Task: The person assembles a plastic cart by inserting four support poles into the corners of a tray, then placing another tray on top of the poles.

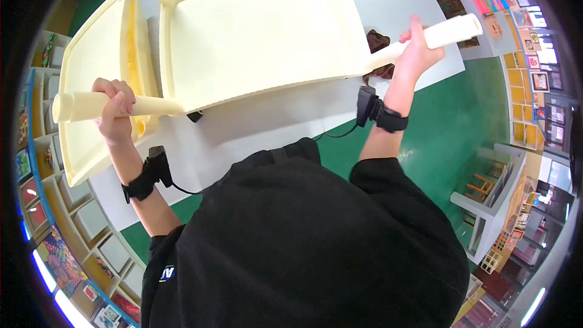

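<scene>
A cream plastic panel [261, 30] with a raised rim and round tubular legs at its corners lies tilted over the white table. My left hand [115, 106] is closed around the near left leg [76, 107], fingers over the top. On the other side, my right hand [419, 51] wraps the near right leg [455, 30], with one finger sticking up. A second cream plastic piece [91, 67], tray-like with a yellowish inner side, sits at the left, partly behind my left hand. A dark brown cloth [378, 45] lies on the table beside the panel's right edge.
The white table [243, 136] spans beneath the pieces, over a green floor [449, 121]. White shelving with bins [91, 218] lines the left. At the right are a low white unit [486, 206] and a yellow-backed shelf [519, 97]. Black devices with cables are strapped to both my wrists.
</scene>
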A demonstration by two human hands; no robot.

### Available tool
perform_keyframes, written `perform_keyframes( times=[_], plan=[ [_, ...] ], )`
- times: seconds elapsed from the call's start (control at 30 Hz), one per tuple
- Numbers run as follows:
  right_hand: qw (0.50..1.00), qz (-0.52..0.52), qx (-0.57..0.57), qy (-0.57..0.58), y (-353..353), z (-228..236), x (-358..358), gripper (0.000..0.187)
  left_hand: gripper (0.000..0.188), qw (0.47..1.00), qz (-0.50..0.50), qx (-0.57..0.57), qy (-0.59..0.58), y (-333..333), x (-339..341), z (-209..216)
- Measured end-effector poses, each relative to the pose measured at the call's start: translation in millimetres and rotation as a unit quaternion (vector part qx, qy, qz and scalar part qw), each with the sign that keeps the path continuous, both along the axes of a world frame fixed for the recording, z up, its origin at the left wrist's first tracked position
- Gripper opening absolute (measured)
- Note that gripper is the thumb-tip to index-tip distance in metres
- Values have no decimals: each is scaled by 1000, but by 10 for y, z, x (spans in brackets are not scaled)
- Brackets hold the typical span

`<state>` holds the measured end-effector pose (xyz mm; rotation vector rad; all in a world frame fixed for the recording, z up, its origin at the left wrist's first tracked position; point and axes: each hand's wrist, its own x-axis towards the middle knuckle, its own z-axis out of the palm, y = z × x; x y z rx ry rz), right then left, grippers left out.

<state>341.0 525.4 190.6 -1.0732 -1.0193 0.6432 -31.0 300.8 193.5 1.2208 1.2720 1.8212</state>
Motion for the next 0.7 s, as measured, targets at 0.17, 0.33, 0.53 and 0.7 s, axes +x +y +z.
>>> perform_keyframes(
  times=[0.17, 0.33, 0.53, 0.7],
  plan=[
    [980, 199, 1, 29, 61, 2, 284, 17, 15, 1000, -10, 9, -8, 71, -14, -38],
    [800, 599, -9, 24, 364, -76, 588, 26, 15, 1000, -19, -3, -11, 21, -28, -32],
    [517, 851, 81, 26, 748, -93, 551, 28, 15, 999, -51, 0, -9, 24, -42, -63],
    [586, 807, 59, 39, 706, -167, 547, 24, 15, 999, -43, 6, -8, 7, -92, -72]
  ],
)
